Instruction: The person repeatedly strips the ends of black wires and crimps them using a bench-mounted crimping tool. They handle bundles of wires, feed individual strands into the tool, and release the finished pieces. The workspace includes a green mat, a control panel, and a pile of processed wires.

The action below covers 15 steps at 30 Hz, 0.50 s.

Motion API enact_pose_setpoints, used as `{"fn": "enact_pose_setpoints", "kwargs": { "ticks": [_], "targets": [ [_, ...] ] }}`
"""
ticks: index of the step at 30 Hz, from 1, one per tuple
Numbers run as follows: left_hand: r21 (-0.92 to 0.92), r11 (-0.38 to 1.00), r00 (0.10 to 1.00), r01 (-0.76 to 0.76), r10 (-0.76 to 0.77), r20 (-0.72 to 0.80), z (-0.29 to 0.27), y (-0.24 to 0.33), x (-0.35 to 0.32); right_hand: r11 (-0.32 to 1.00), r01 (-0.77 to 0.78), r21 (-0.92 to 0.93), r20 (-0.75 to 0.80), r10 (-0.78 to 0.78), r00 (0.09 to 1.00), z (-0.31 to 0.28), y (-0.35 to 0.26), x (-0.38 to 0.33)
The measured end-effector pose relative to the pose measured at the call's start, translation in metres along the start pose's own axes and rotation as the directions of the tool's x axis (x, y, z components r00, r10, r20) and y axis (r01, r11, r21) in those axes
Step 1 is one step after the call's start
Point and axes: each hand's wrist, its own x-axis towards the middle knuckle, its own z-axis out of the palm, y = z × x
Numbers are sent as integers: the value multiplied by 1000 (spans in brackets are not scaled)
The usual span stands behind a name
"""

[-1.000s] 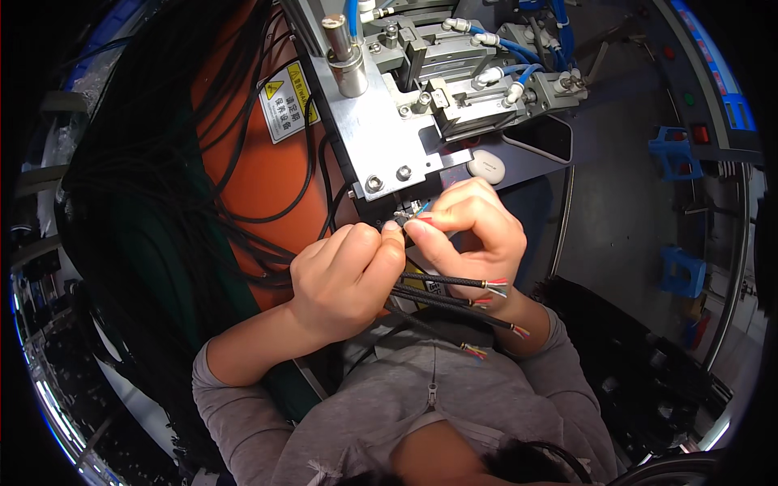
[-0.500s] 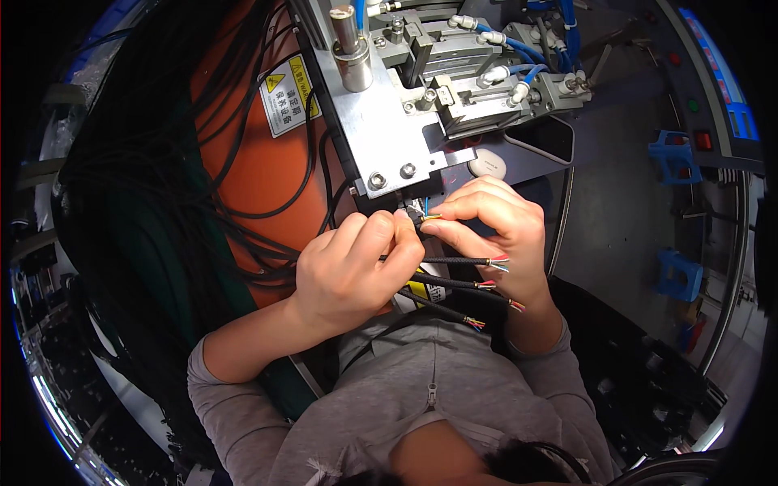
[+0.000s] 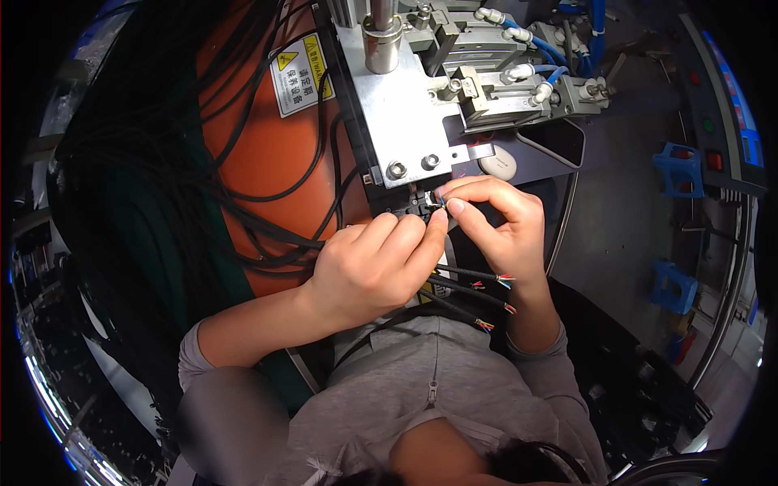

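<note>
My left hand [image 3: 377, 263] is closed, its index fingertip against thin coloured wires [image 3: 443, 204] under the front edge of a metal fixture [image 3: 405, 121]. From the other side my right hand [image 3: 509, 231] pinches the same wires between thumb and index finger. A small black part [image 3: 417, 204] of the fixture lies just left of the fingertips; its details are too small to make out. Below my hands several black cables [image 3: 470, 304] stick out to the right, with bare red, white, blue and yellow wire ends. My left hand hides their middle stretch.
Long black cables [image 3: 275, 194] run over an orange surface [image 3: 275, 154] on the left. Pneumatic cylinders [image 3: 502, 97] with blue hoses [image 3: 551, 53] stand behind. A white oval case [image 3: 497, 163] lies beyond my right hand. Blue stools [image 3: 679, 170] and a control panel [image 3: 721, 121] are at right.
The view has shifted, so the fixture appears further right and higher. My left index finger has reached further toward the right fingertips, and both hands now meet at the wires.
</note>
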Motion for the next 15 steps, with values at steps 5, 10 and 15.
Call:
{"fn": "enact_pose_setpoints", "kwargs": {
  "ticks": [5,10,15],
  "targets": [
    [29,993,986,116,-119,116,-3,4,3,944,221,-246,-47,-239,970,11,7,4],
    [80,985,976,152,-162,145,-4,7,3,915,216,-340,-31,-241,970,15,7,3],
    [92,985,976,145,-158,148,-5,7,4,931,183,-316,-67,-215,974,16,8,0]
  ]
}}
